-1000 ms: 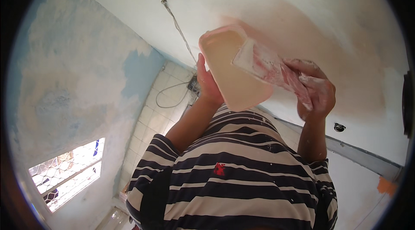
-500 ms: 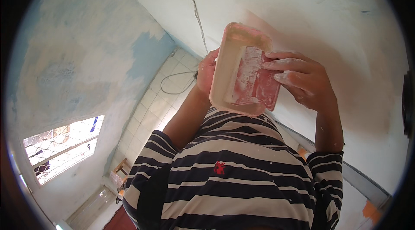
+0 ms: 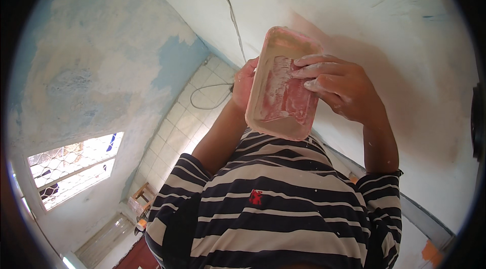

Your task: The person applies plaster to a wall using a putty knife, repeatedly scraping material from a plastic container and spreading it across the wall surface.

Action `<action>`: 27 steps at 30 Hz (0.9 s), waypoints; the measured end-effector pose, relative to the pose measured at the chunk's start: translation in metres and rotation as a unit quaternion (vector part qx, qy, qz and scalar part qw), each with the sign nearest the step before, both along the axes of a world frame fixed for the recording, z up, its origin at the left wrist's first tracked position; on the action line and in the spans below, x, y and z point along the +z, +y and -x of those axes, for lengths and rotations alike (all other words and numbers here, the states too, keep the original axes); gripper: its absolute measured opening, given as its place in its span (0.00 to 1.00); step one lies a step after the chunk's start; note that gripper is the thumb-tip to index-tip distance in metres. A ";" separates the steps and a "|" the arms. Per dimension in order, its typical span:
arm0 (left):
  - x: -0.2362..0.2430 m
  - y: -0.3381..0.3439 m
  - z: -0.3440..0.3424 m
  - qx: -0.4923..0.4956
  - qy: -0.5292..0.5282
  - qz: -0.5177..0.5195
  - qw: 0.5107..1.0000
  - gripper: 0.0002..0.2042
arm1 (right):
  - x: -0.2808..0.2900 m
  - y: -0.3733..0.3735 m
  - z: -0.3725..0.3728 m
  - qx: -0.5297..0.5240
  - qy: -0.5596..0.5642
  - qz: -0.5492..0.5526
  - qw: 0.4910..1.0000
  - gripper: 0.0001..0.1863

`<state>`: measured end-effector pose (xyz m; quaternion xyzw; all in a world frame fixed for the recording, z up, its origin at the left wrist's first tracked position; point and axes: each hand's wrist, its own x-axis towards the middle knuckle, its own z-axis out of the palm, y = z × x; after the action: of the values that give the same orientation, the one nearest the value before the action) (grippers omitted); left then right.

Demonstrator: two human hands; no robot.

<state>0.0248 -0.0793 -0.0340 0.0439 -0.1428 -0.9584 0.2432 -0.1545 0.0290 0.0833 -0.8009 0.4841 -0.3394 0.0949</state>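
Observation:
Held up in front of my chest is a pink rectangular plastic tray (image 3: 293, 41), smeared with pale putty. My left hand (image 3: 243, 87) is closed around the tray's left side, its fingers partly hidden by the tray. A flat red scraper (image 3: 283, 92), streaked with white putty, lies over the tray's inside. My right hand (image 3: 347, 84) grips the scraper's right edge, with white putty on the fingertips. The thumb is hidden beneath the scraper.
A pale wall (image 3: 395, 21) rises close on the right, with a thin cable (image 3: 230, 11) along it. The left wall (image 3: 101, 61) has blue and whitish patches and a grilled window (image 3: 76, 168). A looped cord (image 3: 195, 99) lies by white tiles (image 3: 177, 137); a wooden stool (image 3: 144, 195) stands lower left.
My right hand has moved left with the scraper, which now lies further over the tray's inside. The tray has shifted only slightly in my left hand.

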 end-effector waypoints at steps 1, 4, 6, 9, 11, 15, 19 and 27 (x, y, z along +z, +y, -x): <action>0.008 0.001 0.003 -0.019 0.011 -0.034 0.999 0.20 | -0.002 -0.001 0.002 -0.001 0.000 0.003 1.000 0.08; 0.003 -0.003 0.004 -0.039 0.008 -0.061 0.997 0.20 | -0.003 -0.005 0.002 -0.003 -0.017 -0.007 1.000 0.08; 0.003 -0.007 0.004 -0.040 -0.002 -0.050 0.998 0.21 | -0.004 -0.005 0.002 -0.007 -0.022 -0.006 1.000 0.08; 0.012 -0.009 0.002 -0.011 -0.151 0.021 0.988 0.22 | -0.005 -0.006 0.002 -0.008 -0.035 0.018 0.999 0.08; 0.015 -0.011 0.001 -0.013 -0.168 0.049 0.984 0.24 | -0.004 -0.007 0.003 -0.004 -0.042 0.041 0.998 0.08; 0.017 -0.009 -0.005 -0.061 -0.072 -0.045 0.995 0.24 | -0.002 -0.002 -0.004 -0.009 -0.069 0.065 0.995 0.09; 0.024 -0.002 -0.016 -0.060 -0.093 -0.071 0.991 0.24 | 0.003 0.007 -0.017 -0.019 -0.092 0.076 0.993 0.09; 0.036 -0.009 -0.023 -0.010 -0.197 0.048 0.979 0.21 | -0.002 0.010 -0.022 -0.034 -0.116 0.113 0.986 0.09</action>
<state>0.0477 -0.0879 0.0022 0.2188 -0.2342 -0.9253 0.2025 -0.1328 0.0395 0.0817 -0.7447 0.4556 -0.4854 0.0472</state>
